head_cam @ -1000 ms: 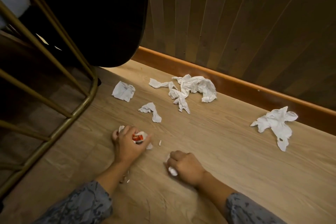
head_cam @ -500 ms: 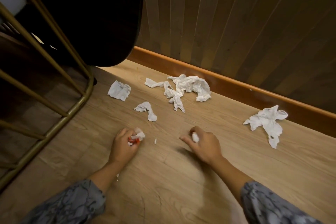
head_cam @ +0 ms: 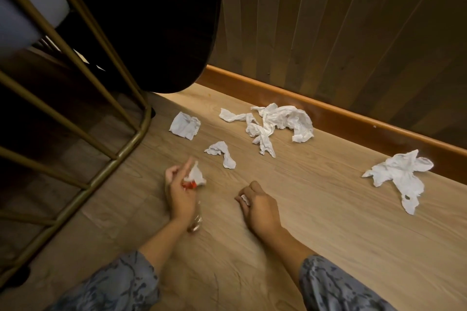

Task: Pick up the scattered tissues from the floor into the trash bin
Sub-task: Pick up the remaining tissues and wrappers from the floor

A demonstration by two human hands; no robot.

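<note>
My left hand (head_cam: 180, 193) holds a crumpled white tissue with a red scrap (head_cam: 195, 177) just above the wooden floor (head_cam: 328, 247). My right hand (head_cam: 260, 207) rests low on the floor, fingers curled round a small white tissue bit (head_cam: 244, 199). Beyond my hands lie loose white tissues: a small twisted one (head_cam: 222, 153), a squarish one (head_cam: 185, 126), a large tangled heap (head_cam: 275, 126) near the skirting, and another big one (head_cam: 401, 177) far right. No trash bin is in view.
A gold metal frame (head_cam: 121, 151) of a piece of furniture stands at the left, with a dark rounded seat or top (head_cam: 156, 20) above. A wooden slatted wall (head_cam: 341, 20) and an orange skirting board (head_cam: 341, 113) close off the back.
My right hand has drawn back toward me and left with its small tissue bit. My left hand has lifted and opened some fingers, its tissue now showing more.
</note>
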